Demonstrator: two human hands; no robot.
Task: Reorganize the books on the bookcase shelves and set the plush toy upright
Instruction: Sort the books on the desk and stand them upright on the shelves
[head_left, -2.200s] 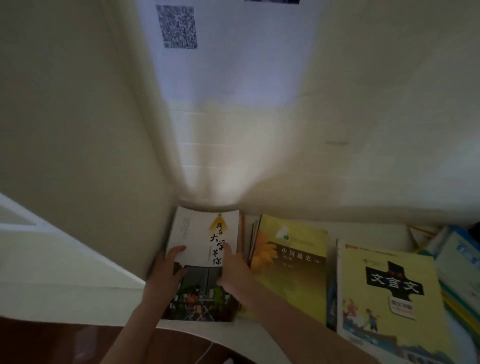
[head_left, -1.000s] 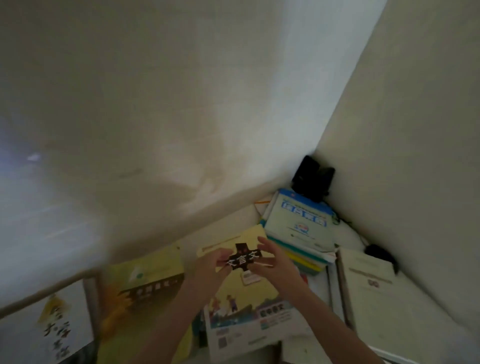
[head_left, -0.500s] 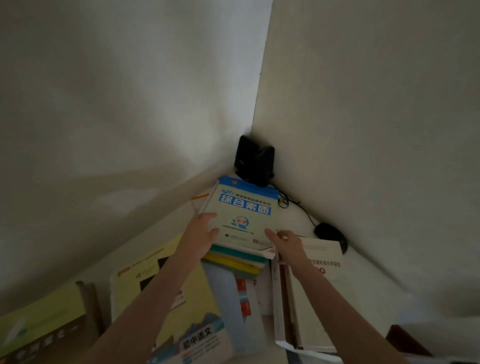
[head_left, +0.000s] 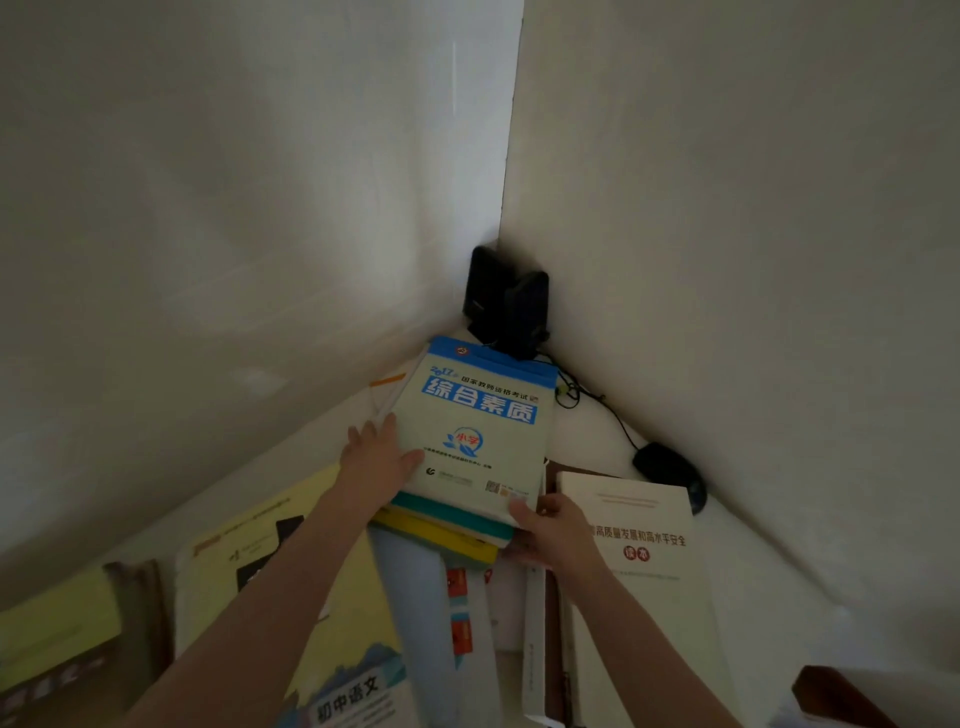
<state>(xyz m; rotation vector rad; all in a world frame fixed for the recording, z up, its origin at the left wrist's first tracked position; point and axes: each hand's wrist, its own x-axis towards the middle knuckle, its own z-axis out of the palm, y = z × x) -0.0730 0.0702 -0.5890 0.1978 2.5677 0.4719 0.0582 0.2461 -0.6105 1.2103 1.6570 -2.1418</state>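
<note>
A stack of books lies flat in the shelf's far right corner. Its top book (head_left: 483, 431) has a pale cover with a blue band and blue title; teal and yellow books (head_left: 441, 527) lie beneath it. My left hand (head_left: 376, 462) grips the stack's left edge, thumb on the top cover. My right hand (head_left: 550, 530) grips the stack's near right corner, thumb on top and fingers under. The plush toy is not in view.
A white book (head_left: 639, 566) lies flat to the right of the stack. A yellow book (head_left: 291, 571), a pale blue one (head_left: 415, 597) and a yellow-green one (head_left: 57, 618) lie to the left. Black speakers (head_left: 506, 306) stand in the corner, near a black mouse (head_left: 670, 467).
My view swung from the shelf's left end to its right corner. Both hands left the yellow book and took hold of the stack; my right hand has just closed on its near corner.
</note>
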